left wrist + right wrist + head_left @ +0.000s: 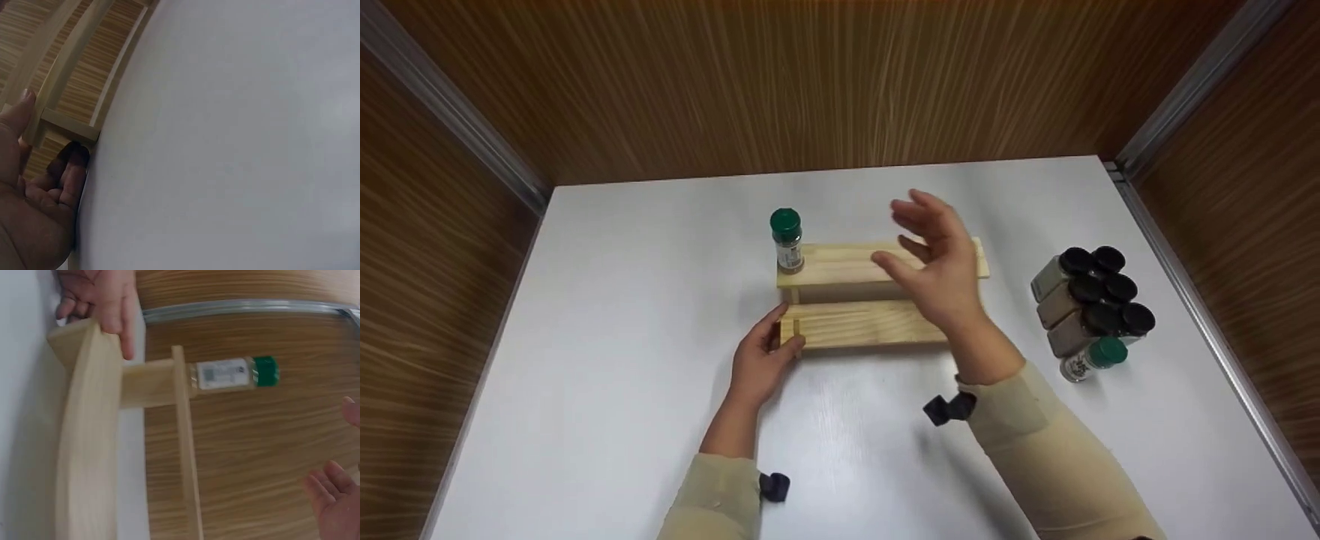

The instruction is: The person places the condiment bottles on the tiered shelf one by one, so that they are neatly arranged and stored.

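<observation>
A two-tier wooden rack [855,326] stands mid-table. My left hand [757,364] grips the left end of its lower tier, thumb at the front. That hold also shows in the left wrist view, where the hand [39,208] is on the rack's end [67,121]. On the upper tier's left end stands a spice jar [788,251] with a green lid, upright and touched by neither hand; its label faces the right wrist view [225,375]. Over the rack's right part hovers my right hand [949,281], fingers spread and holding nothing.
Right of the rack, several square spice jars [1069,311] with black lids stand grouped. A second green-lidded jar [1080,366] is at their near side. Wood-grain panels [840,90] enclose the white table [607,360] at the back and sides.
</observation>
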{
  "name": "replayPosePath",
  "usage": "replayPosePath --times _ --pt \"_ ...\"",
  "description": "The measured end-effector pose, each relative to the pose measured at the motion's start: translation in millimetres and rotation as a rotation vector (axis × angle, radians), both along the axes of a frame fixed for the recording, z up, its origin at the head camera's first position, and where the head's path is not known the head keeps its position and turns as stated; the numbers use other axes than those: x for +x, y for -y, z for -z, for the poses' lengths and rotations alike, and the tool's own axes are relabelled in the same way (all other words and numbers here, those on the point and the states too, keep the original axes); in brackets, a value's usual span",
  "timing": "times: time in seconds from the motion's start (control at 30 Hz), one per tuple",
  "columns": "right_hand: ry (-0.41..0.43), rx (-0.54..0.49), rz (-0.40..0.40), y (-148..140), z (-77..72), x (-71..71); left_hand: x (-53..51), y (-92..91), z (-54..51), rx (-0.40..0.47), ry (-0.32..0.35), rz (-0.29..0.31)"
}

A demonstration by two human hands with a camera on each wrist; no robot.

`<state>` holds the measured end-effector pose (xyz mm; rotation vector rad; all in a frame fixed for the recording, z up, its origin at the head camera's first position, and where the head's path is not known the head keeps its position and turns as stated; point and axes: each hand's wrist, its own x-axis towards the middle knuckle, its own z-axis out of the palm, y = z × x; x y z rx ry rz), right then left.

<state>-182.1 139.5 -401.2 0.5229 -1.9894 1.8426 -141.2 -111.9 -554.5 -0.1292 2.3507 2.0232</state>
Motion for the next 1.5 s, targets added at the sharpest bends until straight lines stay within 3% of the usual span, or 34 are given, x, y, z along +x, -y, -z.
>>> replayPosePath --times 0.4,0.6,0.97,1.13,1.27,1.5 --pt "-0.029 -0.294 0.190 -77 -27.3 23.3 0.8 2.6 -1.8 0.045 0.011 0.018" --pt "-0.045 -0.346 0.303 -105 -35.2 32.8 -0.4 3.7 -0.2 0.054 0.007 0.018" --pt "0.021 -0.308 0.417 -147 -14.9 54.5 -3.1 4.7 0.7 0.058 0.034 0.010" --pt "0.089 -0.349 0.529 -168 -1.7 69.9 -4.0 4.3 0.9 0.052 0.026 0.004" --pt "0.165 -0.398 0.614 -185 14.1 80.3 -4.6 4.3 1.4 0.051 0.024 0.005" --pt "0.254 -0.395 0.676 -198 51.2 99.7 -6.1 6.0 2.9 0.069 0.015 0.002"
